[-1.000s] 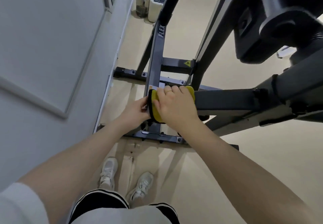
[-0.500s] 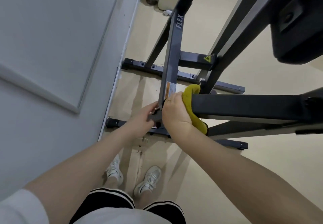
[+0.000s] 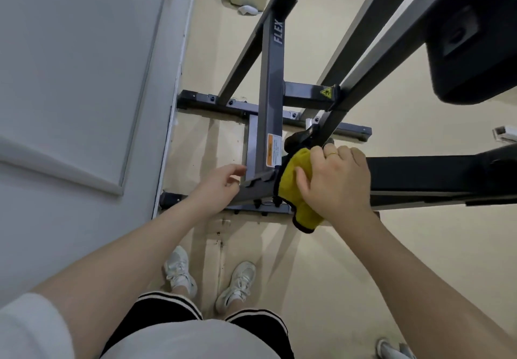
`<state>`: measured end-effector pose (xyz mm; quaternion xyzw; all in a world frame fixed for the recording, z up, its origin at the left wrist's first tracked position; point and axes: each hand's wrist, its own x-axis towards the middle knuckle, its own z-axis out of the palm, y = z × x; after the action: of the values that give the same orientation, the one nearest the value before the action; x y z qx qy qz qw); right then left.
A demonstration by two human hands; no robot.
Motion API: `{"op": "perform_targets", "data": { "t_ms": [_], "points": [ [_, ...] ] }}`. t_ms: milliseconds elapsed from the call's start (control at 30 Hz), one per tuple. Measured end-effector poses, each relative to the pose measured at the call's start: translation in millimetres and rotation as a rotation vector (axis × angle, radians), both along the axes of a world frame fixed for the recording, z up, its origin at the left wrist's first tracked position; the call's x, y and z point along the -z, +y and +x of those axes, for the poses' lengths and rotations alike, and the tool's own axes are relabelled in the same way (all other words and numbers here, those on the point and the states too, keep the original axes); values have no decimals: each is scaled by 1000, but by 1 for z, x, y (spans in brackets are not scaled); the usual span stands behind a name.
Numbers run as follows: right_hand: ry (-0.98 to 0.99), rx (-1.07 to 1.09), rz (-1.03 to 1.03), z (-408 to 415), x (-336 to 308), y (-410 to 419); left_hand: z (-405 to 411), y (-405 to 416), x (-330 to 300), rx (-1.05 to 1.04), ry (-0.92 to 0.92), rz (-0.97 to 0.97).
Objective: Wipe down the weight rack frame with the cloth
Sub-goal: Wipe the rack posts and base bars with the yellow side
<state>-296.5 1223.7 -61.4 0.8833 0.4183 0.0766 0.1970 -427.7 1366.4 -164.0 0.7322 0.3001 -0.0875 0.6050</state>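
Both arms reach forward and down, bare to the short white sleeves. The right hand (image 3: pixel 337 183) lies palm-down, knuckles up, fingers curled over the far side and thumb spread toward the left, pressing the cloth (image 3: pixel 296 187) it holds. A ring shows on one finger. The left hand (image 3: pixel 221 183) sits just to the left, lower, fingers loosely bent and pointing right, their tips close to the frame (image 3: pixel 270 101); whether they touch it I cannot tell.
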Motion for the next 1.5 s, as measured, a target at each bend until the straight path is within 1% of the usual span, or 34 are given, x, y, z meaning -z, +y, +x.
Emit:
{"op": "perform_targets", "data": {
  "t_ms": [67,133,167,200,267,333,367,533,567,633,667,733,833,900,1000,1067,1133,1167,1233,1300,1367,1400,1467,1500],
  "points": [
    [26,4,-37,-12,8,15,7,-1,-6,32,-19,12],
    [92,-118,-183,-25,19,28,14,-5,-15,56,-47,43],
    [130,-161,-224,-25,21,31,17,-6,-20,66,-61,57],
    [161,-176,-224,-19,19,30,19,-8,-25,78,-76,65],
    [180,-99,-119,-4,6,15,23,-10,-36,96,-122,53],
    [130,-11,2,11,-13,-10,26,-15,-45,118,-185,26],
    [93,-9,49,19,-21,-24,28,-18,-49,137,-211,14],
    [71,79,28,55,-63,-76,40,-38,-69,255,-317,46],
    [47,90,19,57,-69,-79,44,-42,-71,273,-326,74],
    [24,150,-67,50,-76,-67,52,-48,-75,293,-361,169],
    [43,182,-101,42,-74,-55,57,-51,-76,293,-371,217],
    [184,213,-42,18,-58,-28,63,-53,-77,270,-370,262],
    [245,105,-12,7,-35,-24,65,-50,-78,266,-364,292],
    [226,62,50,26,-39,-45,65,-49,-78,266,-339,300],
    [100,108,119,55,-58,-81,66,-49,-77,256,-320,268],
    [26,168,93,58,-62,-84,66,-50,-77,239,-315,251],
    [28,199,102,52,-55,-67,64,-51,-76,199,-311,216],
    [52,167,109,46,-50,-55,64,-52,-77,183,-306,195],
    [124,24,111,34,-36,-36,64,-53,-80,169,-292,185],
    [209,-111,49,35,-36,-33,65,-52,-80,159,-277,183],
    [246,-128,10,51,-47,-48,65,-52,-79,153,-270,163],
    [204,-97,33,59,-53,-58,64,-52,-79,147,-270,148],
    [60,13,61,66,-61,-72,63,-52,-77,141,-278,132],
    [30,45,58,65,-60,-70,63,-52,-76,143,-279,134]
  ]
}}
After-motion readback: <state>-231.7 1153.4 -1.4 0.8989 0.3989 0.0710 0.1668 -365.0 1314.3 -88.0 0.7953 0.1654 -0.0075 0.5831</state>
